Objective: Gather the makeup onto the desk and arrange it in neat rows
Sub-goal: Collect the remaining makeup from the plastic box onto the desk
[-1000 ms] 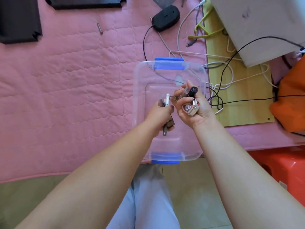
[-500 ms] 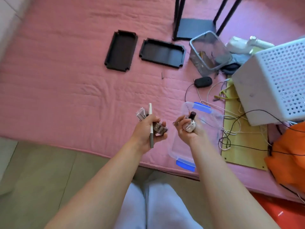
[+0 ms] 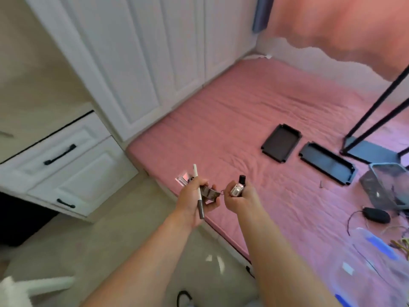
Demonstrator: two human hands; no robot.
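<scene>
My left hand (image 3: 192, 201) grips a bundle of makeup: a white pencil with a brown cap (image 3: 198, 191), a clear pinkish compact (image 3: 183, 177) and a dark metallic case (image 3: 209, 192). My right hand (image 3: 240, 197) holds a small silver case (image 3: 235, 189) and a black-capped tube (image 3: 242, 179). Both hands hover close together over the near edge of the pink bed (image 3: 254, 120). The desk (image 3: 42, 111) lies at the left, its top blurred.
White drawers with black handles (image 3: 59, 154) stand at the left below the desk, white wardrobe doors (image 3: 155, 52) behind. Two black trays (image 3: 281, 146), a black stand (image 3: 374, 120), a grey bin (image 3: 386, 185), a black mouse (image 3: 376, 214) and a clear blue-latched box (image 3: 374, 258) lie on the bed.
The view has swung left from the clear box toward the drawers and wardrobe. Both hands came out of the box carrying the makeup and now hang over the bed's edge.
</scene>
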